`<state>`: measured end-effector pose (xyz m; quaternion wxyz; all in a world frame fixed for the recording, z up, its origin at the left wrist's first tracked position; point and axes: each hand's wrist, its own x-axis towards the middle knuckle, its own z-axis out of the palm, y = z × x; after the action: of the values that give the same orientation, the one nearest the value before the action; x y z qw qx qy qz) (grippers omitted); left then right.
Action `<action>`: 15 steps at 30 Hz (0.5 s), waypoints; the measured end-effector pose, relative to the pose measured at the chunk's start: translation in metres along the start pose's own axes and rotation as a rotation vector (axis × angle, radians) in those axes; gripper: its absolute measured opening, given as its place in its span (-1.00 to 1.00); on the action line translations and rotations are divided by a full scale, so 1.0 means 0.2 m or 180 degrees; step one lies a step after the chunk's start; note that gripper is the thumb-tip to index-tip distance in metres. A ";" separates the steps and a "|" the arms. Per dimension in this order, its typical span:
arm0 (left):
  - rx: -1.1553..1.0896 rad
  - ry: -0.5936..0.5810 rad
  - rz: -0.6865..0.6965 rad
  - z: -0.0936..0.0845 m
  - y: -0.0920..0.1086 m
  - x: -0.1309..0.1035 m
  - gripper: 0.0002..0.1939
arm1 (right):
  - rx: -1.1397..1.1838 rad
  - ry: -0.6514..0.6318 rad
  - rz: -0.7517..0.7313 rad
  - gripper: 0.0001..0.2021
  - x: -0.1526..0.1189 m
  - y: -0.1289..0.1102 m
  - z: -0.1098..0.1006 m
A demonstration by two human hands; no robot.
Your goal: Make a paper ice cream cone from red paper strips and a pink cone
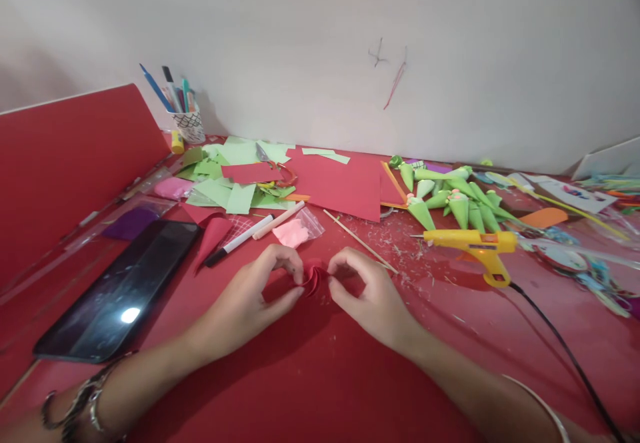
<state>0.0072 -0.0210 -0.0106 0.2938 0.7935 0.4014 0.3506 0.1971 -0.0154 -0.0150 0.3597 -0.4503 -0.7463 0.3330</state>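
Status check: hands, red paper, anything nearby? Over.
Left hand, right hand: both pinching curled red paper piece. Slim tan wooden stick lies just beyond right hand. Yellow plastic glue gun farther right.

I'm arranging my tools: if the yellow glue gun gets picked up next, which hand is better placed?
Probably the right hand: the glue gun lies on that side, while the left hand would have to reach across. Both hands pinch the curled red paper, so the right must let go first.
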 end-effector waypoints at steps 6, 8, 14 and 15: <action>0.0049 0.0027 -0.0039 -0.02 0.00 0.02 -0.86 | -0.0259 0.0140 -0.0061 -0.87 0.02 0.01 -0.05; 0.0209 0.0146 -0.0029 -0.02 -0.01 0.02 -0.85 | -0.0267 0.0141 -0.0042 -0.88 0.02 0.02 -0.06; 0.0499 0.0488 0.0037 -0.05 -0.03 0.04 -0.90 | -0.0323 -0.0006 0.0235 -0.90 0.01 0.04 -0.04; 0.0539 0.0458 0.0013 -0.05 -0.04 0.04 -0.91 | -0.0299 -0.0014 0.0275 -0.90 0.01 0.04 -0.04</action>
<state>-0.0008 -0.0085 -0.0074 0.1954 0.7891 0.4481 0.3720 0.2059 -0.0089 -0.0165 0.3218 -0.4977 -0.7418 0.3138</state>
